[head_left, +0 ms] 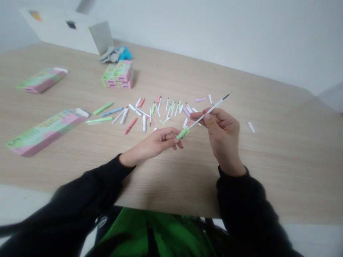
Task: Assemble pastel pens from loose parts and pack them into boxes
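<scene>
Between thumb and fingers, my left hand holds a short green pen part with a clip. My right hand pinches a thin white pen refill that has a dark tip pointing up and to the right. The refill's lower end meets the green part, and the two lie in one slanted line above the table. I cannot tell how far the refill sits inside. Behind my hands are scattered loose pen parts: white refills, a red barrel, a blue barrel and green barrels.
Two long pink-and-green boxes lie on the left of the wooden table. A stack of smaller boxes stands farther back, near grey and blue cloth and a white carton. One white piece lies to the right.
</scene>
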The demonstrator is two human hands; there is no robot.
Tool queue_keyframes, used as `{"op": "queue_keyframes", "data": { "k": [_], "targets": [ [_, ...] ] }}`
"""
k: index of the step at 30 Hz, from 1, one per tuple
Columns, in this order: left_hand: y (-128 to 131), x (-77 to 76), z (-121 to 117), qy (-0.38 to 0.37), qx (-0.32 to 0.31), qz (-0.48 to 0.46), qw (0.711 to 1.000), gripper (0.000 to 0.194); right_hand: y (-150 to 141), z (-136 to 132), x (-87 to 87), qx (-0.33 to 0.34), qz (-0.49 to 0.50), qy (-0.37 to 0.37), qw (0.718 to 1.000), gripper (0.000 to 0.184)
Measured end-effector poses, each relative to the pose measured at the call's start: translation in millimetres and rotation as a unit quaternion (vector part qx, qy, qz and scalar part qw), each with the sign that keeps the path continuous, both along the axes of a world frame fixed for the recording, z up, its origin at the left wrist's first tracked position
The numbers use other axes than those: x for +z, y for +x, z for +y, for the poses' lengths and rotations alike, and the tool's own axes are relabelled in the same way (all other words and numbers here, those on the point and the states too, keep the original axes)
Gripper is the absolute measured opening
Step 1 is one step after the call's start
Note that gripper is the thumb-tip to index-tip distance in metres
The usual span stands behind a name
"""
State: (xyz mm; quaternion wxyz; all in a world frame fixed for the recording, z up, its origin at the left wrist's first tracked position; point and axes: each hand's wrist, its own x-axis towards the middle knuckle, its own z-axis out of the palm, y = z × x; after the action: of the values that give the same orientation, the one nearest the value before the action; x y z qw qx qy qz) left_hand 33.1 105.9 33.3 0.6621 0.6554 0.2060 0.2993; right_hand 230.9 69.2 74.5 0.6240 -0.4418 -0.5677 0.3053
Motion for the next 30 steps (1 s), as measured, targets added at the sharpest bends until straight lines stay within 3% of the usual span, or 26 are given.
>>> {"op": "queue_keyframes", "data": {
  "k": [6,11,14,18,20,22,25,30],
  "targets": [
    [0.8,-2.6,0.2,-0.001,-0.009,-0.013,1.000,0.018,-9.4,-6.4,-0.7,0.040,-0.054,-0.078,0.995,0.012],
    [0.7,-6.5,3.0,0.002,0.004,-0.037,0.999,0.023,-11.4,-5.3,-4.4,0.143,-0.111,-0.112,0.977,0.019],
    [-5.5,-4.1,7.3,0.009,0.010,-0.032,0.999,0.017,0.9,10.2,-6.8,0.192,-0.128,-0.107,0.967,0.026],
    [-27.6,1.5,15.4,0.033,0.045,0.020,0.998,0.019,15.7,53.3,-20.0,0.096,-0.217,-0.113,0.965,0.031],
    [-40.3,0.7,19.3,0.037,0.073,0.043,0.996,0.022,13.7,75.4,-29.1,0.056,-0.332,-0.111,0.935,0.031],
    [-50.3,-2.4,22.1,0.040,0.097,0.060,0.993,0.027,5.8,92.3,-37.5,0.040,-0.452,-0.116,0.883,0.033],
    [-57.8,-6.5,23.7,0.053,0.118,0.082,0.988,0.029,-8.5,107.3,-47.3,0.032,-0.553,-0.138,0.821,0.030],
    [-57.9,-2.3,21.5,0.091,0.123,0.129,0.980,0.030,-21.1,117.0,-57.3,0.029,-0.588,-0.162,0.792,0.024]
  ]
}}
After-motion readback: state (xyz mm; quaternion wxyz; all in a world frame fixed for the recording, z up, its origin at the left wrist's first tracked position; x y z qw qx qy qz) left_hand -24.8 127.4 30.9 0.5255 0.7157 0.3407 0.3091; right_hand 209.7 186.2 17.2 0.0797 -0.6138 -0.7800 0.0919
